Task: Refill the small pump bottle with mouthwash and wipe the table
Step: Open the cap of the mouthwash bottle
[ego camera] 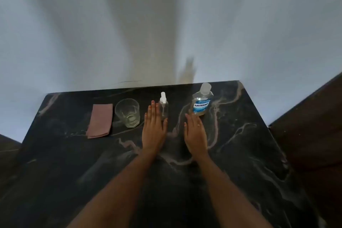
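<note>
A small clear pump bottle [164,106] with a white pump head stands upright near the back of the dark marble table [240,153]. To its right stands a mouthwash bottle [202,101] with a blue label and clear cap. My left hand [154,129] lies flat on the table, palm down, fingers straight, just left of the pump bottle. My right hand [195,135] lies flat too, its fingertips just short of the mouthwash bottle. Neither hand holds anything. A folded pink cloth [100,120] lies at the back left.
An empty clear drinking glass [127,113] stands between the cloth and my left hand. A pale wall rises behind the table's back edge. Dark wooden furniture [311,126] flanks the table on the right, and the table's left edge drops off.
</note>
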Tool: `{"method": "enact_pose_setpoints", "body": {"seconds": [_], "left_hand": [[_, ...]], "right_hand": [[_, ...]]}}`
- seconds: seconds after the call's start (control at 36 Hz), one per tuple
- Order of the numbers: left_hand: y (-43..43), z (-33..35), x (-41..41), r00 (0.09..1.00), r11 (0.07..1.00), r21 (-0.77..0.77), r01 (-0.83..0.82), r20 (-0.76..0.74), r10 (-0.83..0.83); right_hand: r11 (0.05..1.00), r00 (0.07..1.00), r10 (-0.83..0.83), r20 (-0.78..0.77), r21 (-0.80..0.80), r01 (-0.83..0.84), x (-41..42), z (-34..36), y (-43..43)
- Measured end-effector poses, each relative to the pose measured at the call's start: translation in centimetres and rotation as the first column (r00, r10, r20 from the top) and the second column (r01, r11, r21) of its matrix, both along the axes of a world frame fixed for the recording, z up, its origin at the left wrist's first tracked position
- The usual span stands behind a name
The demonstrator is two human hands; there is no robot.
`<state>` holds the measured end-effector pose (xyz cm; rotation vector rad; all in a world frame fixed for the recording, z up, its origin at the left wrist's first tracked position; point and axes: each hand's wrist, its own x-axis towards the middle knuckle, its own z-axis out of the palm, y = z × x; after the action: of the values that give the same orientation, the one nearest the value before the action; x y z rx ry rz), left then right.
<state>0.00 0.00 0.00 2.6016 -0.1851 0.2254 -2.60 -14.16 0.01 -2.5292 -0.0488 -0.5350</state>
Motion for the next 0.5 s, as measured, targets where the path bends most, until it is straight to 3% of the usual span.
{"method": "enact_pose_setpoints", "body": {"seconds": [0.08,0.31,0.39,0.5], "left_hand": [[0.3,0.1,0.5,0.995,0.996,-0.079,-0.042,-0.093,0.034],[0.5,0.4,2.7,0.97,0.931,-0.34,-0.133,-0.237,0.053],[0.3,0.6,3.7,0.958,0.88,-0.434,-0.194,-0.276,0.075],[0.2,0.5,5.0,0.955,0.848,-0.484,-0.215,-0.287,0.079]], "right_hand": [[0.994,0.998,-0.028,-0.051,0.105,0.033,-0.1,-0.2,-0.8],[0.962,0.962,-0.21,-0.174,0.137,0.235,1.9,-1.0,-4.0],[0.887,0.919,-0.273,-0.284,0.295,0.354,3.3,-1.1,-4.9],[0.776,0.907,-0.216,-0.361,0.5,0.384,5.7,-0.9,-6.0]]}}
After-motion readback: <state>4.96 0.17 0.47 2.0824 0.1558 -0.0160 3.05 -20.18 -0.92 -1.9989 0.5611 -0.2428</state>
